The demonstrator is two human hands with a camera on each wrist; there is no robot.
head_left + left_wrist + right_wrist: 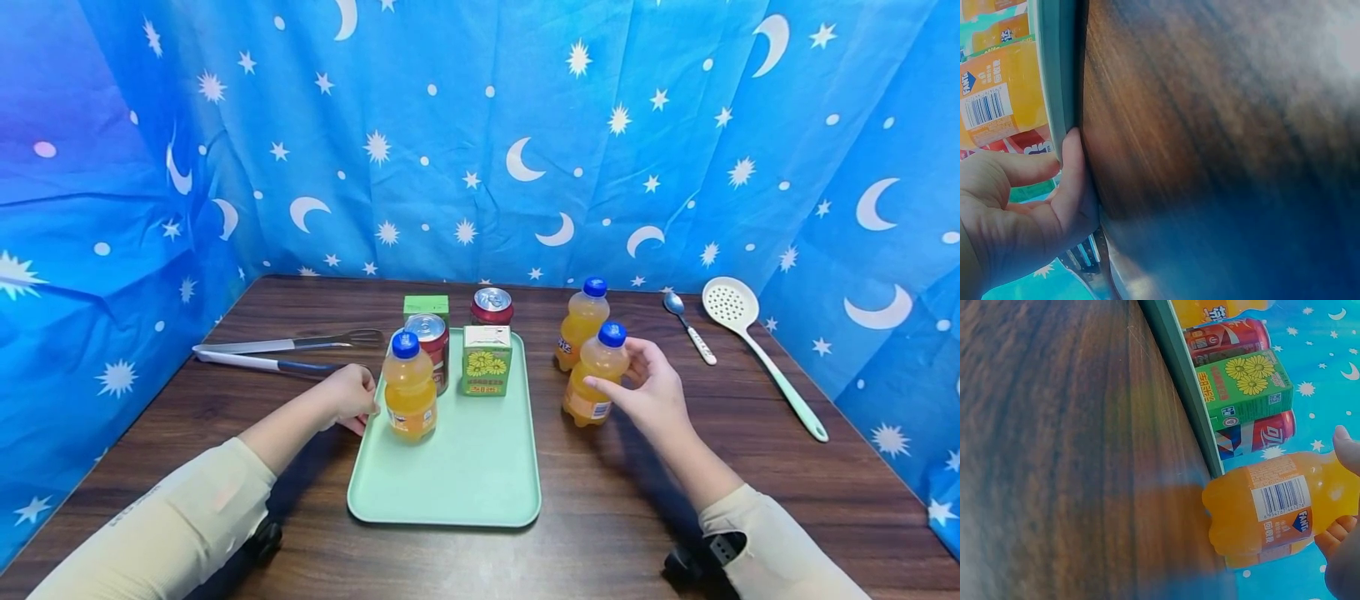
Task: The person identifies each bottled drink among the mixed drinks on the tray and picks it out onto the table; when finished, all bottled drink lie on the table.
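Progress appears partial: 1 blue-capped orange plastic bottle (410,396) occupies pale-green rectangular tray (450,483); left grip (348,397) pinches tray rim. Right grip (654,392) holds bottle 2 (591,387); bottle 3 (582,325), off-tray, stands beyond.

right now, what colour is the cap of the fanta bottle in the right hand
Blue cap on the Fanta bottle; the head view shows it best.

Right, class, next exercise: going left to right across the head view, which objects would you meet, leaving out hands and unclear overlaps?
Tongs → orange drink bottle on the green tray → flower-printed carton → front orange bottle beside the tray → small spoon → slotted spoon.
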